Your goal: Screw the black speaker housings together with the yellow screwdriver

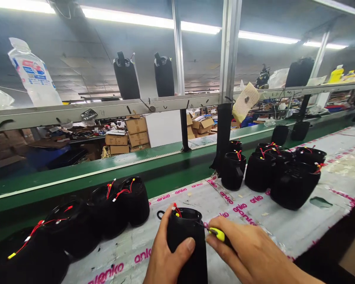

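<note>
A black fabric-covered cylinder [187,240] stands upright at the bottom centre, its open rim facing up with red wires and small connectors at the rim's left. Wrapped round its left side is my left hand [173,252], thumb across the front. My right hand [239,242] grips a yellow-green handled tool [217,234] between thumb and fingers. The tool's thin dark tip reaches the cylinder's right side just below the rim; its exact contact is too small to tell. A small black loop [160,215] sticks out beyond my left fingers.
Several black cylinders with red wires [133,201] line the left; another group [296,183] stands at right. Behind the printed table cover [165,197] runs a green conveyor [171,177]. A metal shelf [106,109] with a plastic bottle [35,75] and upright posts crosses above.
</note>
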